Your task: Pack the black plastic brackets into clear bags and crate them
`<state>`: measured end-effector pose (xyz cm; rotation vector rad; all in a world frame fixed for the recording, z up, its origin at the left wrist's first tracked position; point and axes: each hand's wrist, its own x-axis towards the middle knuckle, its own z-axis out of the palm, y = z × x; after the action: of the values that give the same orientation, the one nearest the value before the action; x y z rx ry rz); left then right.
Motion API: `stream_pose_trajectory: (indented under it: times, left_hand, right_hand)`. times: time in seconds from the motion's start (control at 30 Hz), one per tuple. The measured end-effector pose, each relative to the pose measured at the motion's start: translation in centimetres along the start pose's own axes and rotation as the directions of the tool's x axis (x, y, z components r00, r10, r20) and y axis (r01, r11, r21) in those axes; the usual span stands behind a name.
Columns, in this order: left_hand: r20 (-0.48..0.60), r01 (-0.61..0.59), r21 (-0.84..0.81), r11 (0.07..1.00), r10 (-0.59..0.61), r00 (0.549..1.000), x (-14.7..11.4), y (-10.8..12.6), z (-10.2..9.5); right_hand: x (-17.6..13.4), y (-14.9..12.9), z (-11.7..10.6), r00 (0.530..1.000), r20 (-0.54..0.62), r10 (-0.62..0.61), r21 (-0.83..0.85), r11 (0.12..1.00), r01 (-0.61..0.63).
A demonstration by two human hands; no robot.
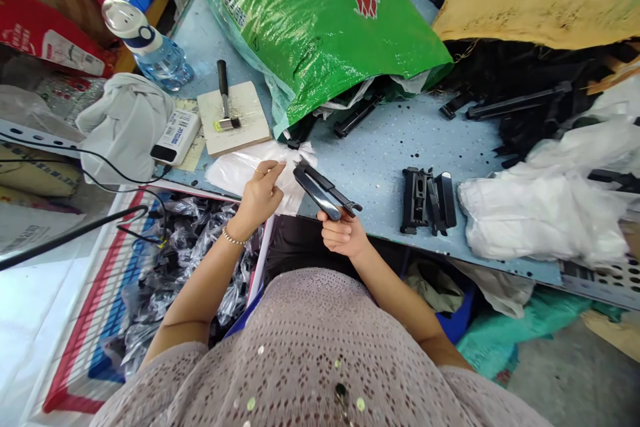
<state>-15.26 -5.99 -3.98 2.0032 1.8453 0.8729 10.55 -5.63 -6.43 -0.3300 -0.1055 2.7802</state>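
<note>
My right hand (343,235) is closed around the lower end of a black stapler (320,190), whose two long arms stand apart and point up and left. Over a pile of thin clear plastic bags (233,170), my left hand (263,192) has its thumb and fingers drawn together near the stapler's far end. Whether anything is pinched in them I cannot make out. To the right on the blue table lie several black staplers (427,201), side by side. Another black piece (357,117) pokes out from under a green sack (320,27).
A brush (224,97) rests on a square board (235,119), near a white device (176,137) and a water bottle (150,47). Bagged black items fill a crate (80,347) at lower left. White plastic bags (540,207) and a yellow sack (545,0) lie right.
</note>
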Motion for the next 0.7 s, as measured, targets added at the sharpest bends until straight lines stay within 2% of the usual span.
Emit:
stream_pose_trajectory:
  times: [0.1,0.2,0.27,0.33,0.43,0.5,0.53,0.57,0.63,0.7]
  left_hand:
    - [0.027,-0.028,-0.037,0.999,0.029,0.999,-0.1,0.3,0.0]
    - [0.046,-0.161,-0.03,0.987,0.162,0.986,-0.5,1.6,-0.4]
    - [0.08,-0.265,-0.055,0.963,0.269,0.96,-1.3,2.9,-0.6]
    - [0.124,-0.345,-0.122,0.931,0.359,0.925,-2.1,4.4,-0.6]
    - [0.177,-0.415,-0.183,0.891,0.445,0.878,-3.0,6.2,-0.5]
    - [0.202,-0.431,-0.168,0.887,0.459,0.865,-3.4,7.2,-1.0]
    - [0.203,-0.435,-0.15,0.888,0.459,0.865,-3.5,7.7,-1.6]
    - [0.198,-0.432,-0.13,0.893,0.45,0.871,-3.8,8.2,-2.5]
    - [0.212,-0.399,-0.104,0.911,0.412,0.886,-4.8,8.8,-5.0]
    - [0.327,-0.302,-0.094,0.948,0.316,0.891,-6.6,8.0,-7.9]
  right_hand:
    - [0.3,0.2,0.0,0.999,-0.01,0.045,-0.033,0.998,-0.045]
    - [0.9,0.1,0.0,0.995,-0.026,0.101,-0.118,0.988,-0.103]
    - [1.3,-0.2,0.1,0.997,-0.072,0.036,-0.179,0.983,-0.048]
    - [1.7,-0.7,0.5,0.981,-0.169,-0.098,-0.313,0.949,0.04]
    - [2.1,-0.7,1.2,0.9,-0.307,-0.309,-0.615,0.786,0.06]
    - [2.0,-0.1,2.0,0.854,-0.321,-0.41,-0.768,0.64,0.018]
    - [1.9,0.3,2.5,0.853,-0.296,-0.429,-0.814,0.58,0.009]
    - [1.5,0.7,3.1,0.874,-0.253,-0.415,-0.845,0.534,0.009]
    - [0.5,1.1,4.2,0.945,-0.139,-0.296,-0.895,0.445,0.007]
    - [-1.3,0.7,5.3,0.981,-0.082,-0.174,-0.94,0.341,-0.018]
